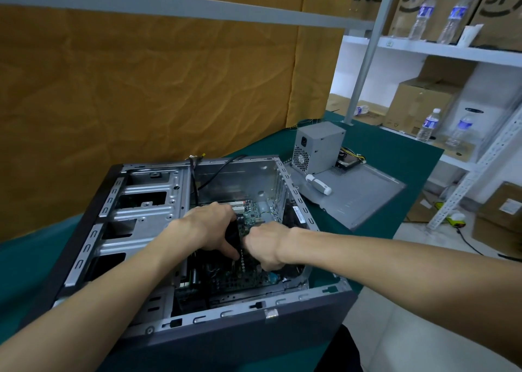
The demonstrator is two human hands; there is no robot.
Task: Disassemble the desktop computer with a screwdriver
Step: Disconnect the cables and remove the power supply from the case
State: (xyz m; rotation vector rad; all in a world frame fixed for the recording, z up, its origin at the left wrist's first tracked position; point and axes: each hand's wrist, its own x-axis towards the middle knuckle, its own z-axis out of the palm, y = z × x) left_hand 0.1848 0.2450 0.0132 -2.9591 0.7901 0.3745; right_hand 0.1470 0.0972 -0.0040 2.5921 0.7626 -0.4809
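The open desktop case [147,210] lies on its side on the green table, its motherboard [248,275] exposed inside. Both hands reach into it. My left hand [209,227] grips a black part, probably the cooler [233,234], at the middle of the board. My right hand [264,246] is closed in a fist just to its right, low over the board; what it holds is hidden. The screwdriver [319,184], with a white handle, lies on the removed side panel [364,193] to the right of the case.
A grey power supply [317,148] with its cables stands on the panel's far end, a drive behind it. Metal shelving with cardboard boxes and water bottles [429,125] rises on the right. A brown sheet covers the wall behind the table.
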